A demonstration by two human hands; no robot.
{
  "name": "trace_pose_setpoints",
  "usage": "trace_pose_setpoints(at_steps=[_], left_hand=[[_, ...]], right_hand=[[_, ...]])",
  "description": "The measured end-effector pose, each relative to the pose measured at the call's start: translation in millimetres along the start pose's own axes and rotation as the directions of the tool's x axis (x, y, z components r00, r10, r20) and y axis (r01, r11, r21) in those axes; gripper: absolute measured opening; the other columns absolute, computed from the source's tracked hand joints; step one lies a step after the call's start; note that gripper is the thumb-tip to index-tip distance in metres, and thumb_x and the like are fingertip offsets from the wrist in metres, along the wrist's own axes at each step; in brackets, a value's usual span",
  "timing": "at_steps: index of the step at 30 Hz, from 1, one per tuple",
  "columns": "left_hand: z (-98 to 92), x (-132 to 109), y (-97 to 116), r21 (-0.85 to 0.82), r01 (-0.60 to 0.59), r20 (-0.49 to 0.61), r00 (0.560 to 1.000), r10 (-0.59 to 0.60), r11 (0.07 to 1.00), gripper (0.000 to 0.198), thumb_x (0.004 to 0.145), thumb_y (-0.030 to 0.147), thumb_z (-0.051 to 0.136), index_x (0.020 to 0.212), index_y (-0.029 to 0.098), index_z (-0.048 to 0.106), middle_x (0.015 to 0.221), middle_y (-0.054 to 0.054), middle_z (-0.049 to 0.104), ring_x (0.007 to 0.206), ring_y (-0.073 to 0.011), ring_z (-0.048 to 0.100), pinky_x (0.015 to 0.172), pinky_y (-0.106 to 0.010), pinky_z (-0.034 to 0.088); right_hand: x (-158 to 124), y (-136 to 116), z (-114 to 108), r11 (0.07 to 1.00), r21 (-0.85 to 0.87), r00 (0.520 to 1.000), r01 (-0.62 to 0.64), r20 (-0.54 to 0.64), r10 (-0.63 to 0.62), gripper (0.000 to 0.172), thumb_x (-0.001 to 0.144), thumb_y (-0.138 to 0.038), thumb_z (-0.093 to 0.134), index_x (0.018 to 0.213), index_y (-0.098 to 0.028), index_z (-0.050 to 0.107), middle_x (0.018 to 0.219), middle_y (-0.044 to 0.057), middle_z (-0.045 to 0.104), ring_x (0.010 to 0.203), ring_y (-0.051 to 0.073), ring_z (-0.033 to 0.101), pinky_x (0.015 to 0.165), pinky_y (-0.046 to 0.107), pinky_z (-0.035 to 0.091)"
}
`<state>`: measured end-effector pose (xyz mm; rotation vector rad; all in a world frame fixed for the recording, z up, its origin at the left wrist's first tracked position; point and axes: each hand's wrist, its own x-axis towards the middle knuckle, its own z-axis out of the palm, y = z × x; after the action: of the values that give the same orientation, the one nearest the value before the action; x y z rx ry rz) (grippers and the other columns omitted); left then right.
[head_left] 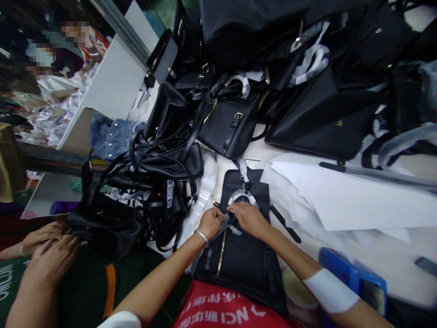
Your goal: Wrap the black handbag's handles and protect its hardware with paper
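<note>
A black backpack [244,264] lies on the table in front of me, with a gold zipper down its left side. Its top handle [244,196] is wrapped in white and clear film. My left hand [210,225] is closed in a pinch on a black strap [225,222], with clear film around it. From the other side my right hand [249,219] closes its fingers on the same strap, close to the left fingertips, just below the handle. The exact fingertip contact is partly hidden.
White paper sheets [355,196] and a dark strip [285,223] lie to the right, near a blue box [351,273]. More black bags [228,123] are piled behind and left. A co-worker's hands [51,250] handle a black bag [105,223] at the left.
</note>
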<state>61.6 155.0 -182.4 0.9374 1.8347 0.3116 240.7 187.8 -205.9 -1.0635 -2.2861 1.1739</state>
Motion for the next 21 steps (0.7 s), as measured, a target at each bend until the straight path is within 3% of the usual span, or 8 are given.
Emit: trace_pose_setpoints(at_steps=[7,11,16,21], left_hand=[[11.0,12.5,-2.1,0.048,-0.03,-0.002,1.0,0.03,0.998,0.011,0.065,0.02,0.058,0.055,0.016,0.054,0.051,0.003,0.051,0.05,-0.0097,0.044,0.049,-0.021,0.031],[11.2,16.6,0.0,0.06,-0.041,-0.024,0.999,0.043,0.997,0.011,0.065,0.018,0.057,0.055,0.016,0.053,0.049,0.004,0.049,0.048,-0.0089,0.042,0.049,-0.021,0.029],[6.9,18.6,0.8,0.073,-0.041,-0.043,0.998,0.044,0.996,0.012,0.066,0.019,0.056,0.055,0.016,0.054,0.049,0.004,0.051,0.047,-0.009,0.043,0.049,-0.021,0.031],[10.1,23.6,3.4,0.105,-0.042,-0.043,0.998,0.047,0.994,0.011,0.068,0.021,0.056,0.059,0.015,0.057,0.05,0.003,0.053,0.048,-0.0091,0.045,0.049,-0.021,0.031]], right_hand=[[-2.3,4.2,1.2,1.0,0.022,1.0,0.009,0.011,-0.009,0.027,0.089,-0.009,0.04,0.106,-0.018,0.058,0.097,0.006,0.066,0.094,0.018,0.058,0.083,0.03,0.043],[-6.7,6.8,-3.9,1.0,0.001,1.0,0.02,-0.01,-0.02,0.03,0.089,-0.01,0.04,0.115,-0.017,0.054,0.107,0.008,0.063,0.103,0.019,0.055,0.089,0.034,0.043],[-19.9,0.6,-3.6,0.979,-0.152,0.984,-0.138,-0.135,0.118,0.03,0.09,-0.014,0.043,0.119,-0.014,0.052,0.116,0.013,0.058,0.111,0.025,0.05,0.097,0.041,0.04],[-28.9,-3.8,4.9,0.968,-0.18,0.977,-0.173,-0.158,0.145,0.035,0.087,-0.008,0.043,0.12,-0.013,0.053,0.119,0.014,0.057,0.114,0.024,0.049,0.102,0.041,0.038]])
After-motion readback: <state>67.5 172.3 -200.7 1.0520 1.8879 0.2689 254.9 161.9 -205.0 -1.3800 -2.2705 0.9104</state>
